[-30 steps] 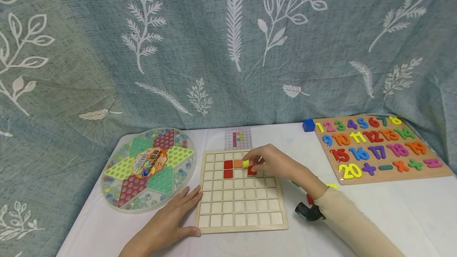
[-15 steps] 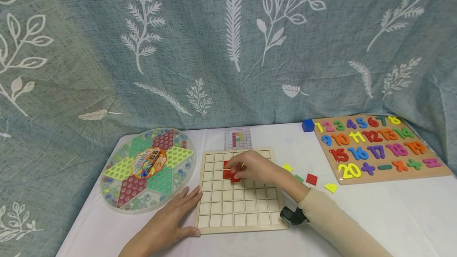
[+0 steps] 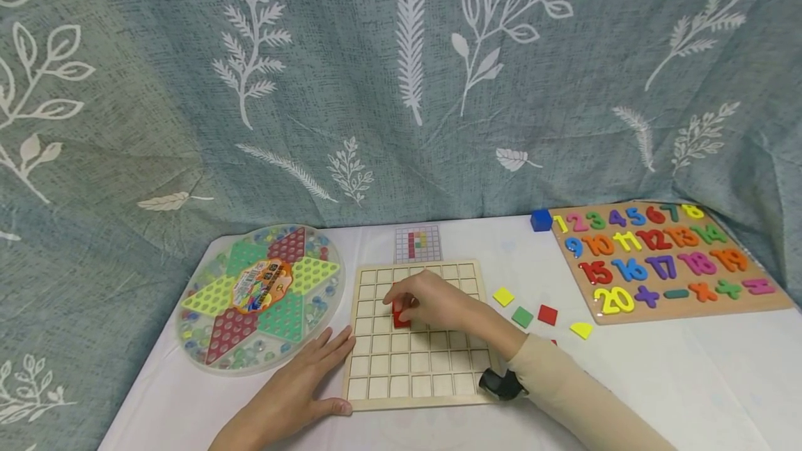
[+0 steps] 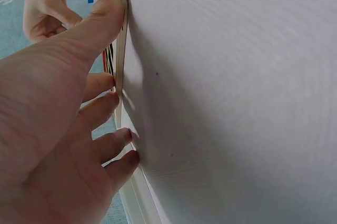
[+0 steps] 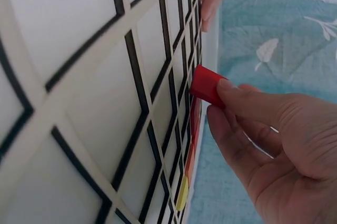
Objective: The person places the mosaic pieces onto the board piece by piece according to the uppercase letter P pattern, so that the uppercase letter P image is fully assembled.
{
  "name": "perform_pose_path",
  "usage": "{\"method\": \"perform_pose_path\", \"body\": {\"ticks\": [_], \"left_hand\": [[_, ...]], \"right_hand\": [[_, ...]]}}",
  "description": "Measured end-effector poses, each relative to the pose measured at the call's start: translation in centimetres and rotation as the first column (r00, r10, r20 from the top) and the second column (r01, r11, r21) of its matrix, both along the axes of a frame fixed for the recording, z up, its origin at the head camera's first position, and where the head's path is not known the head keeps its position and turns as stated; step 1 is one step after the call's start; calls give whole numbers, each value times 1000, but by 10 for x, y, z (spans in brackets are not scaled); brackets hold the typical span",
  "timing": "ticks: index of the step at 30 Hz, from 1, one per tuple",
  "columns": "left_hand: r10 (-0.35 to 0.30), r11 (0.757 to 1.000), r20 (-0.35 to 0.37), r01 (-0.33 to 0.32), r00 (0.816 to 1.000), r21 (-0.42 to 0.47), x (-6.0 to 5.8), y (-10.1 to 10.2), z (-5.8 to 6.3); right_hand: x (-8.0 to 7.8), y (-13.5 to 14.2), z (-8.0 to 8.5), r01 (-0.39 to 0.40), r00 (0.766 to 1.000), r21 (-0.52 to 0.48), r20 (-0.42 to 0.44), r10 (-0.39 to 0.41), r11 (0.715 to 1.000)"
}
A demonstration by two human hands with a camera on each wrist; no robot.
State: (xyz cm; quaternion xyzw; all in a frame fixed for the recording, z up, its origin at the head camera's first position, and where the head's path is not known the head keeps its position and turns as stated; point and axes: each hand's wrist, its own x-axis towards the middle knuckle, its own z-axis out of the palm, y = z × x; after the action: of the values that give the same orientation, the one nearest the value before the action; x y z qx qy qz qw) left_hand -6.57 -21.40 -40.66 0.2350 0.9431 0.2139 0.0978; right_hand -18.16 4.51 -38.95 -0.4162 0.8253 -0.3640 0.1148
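A wooden grid board [image 3: 421, 365] lies on the white table. Above its left-centre cells my right hand [image 3: 432, 303] pinches a red square tile [image 5: 207, 85] between thumb and fingers, the tile tilted with its edge right at the grid. Other red tiles in the board are mostly hidden under that hand; past the pinched one, the right wrist view catches a seated yellow tile [image 5: 182, 194]. My left hand [image 3: 302, 380] rests along the board's left edge, fingers fairly straight and touching its side, with the thumb [image 4: 107, 6] at the near corner.
Behind the board lies a small pattern card [image 3: 418, 244]. Loose yellow, green and red tiles [image 3: 547, 314] lie to the right. A round marble game board [image 3: 260, 298] is at left; a number puzzle [image 3: 677, 263] and blue cube [image 3: 541, 220] stand at right.
My right hand has carried the red tile leftward and nearer across the board, down to a cell below the other red tiles. The left hand has stayed put.
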Motion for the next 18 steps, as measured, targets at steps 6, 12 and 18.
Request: {"method": "perform_pose_path", "body": {"ticks": [6,12,18], "left_hand": [[4,1000,6,-4,1000,5,0,0,0],[7,1000,11,-7,1000,12,0,0,1],[15,1000,20,-15,1000,17,1,1,2]], "right_hand": [[1,-2,-1,20,1000,19,-10,-20,1000],[3,-4,-1,28,999,27,-17,-28,999],[5,-5,-2,35,999,46,-5,-35,998]]}}
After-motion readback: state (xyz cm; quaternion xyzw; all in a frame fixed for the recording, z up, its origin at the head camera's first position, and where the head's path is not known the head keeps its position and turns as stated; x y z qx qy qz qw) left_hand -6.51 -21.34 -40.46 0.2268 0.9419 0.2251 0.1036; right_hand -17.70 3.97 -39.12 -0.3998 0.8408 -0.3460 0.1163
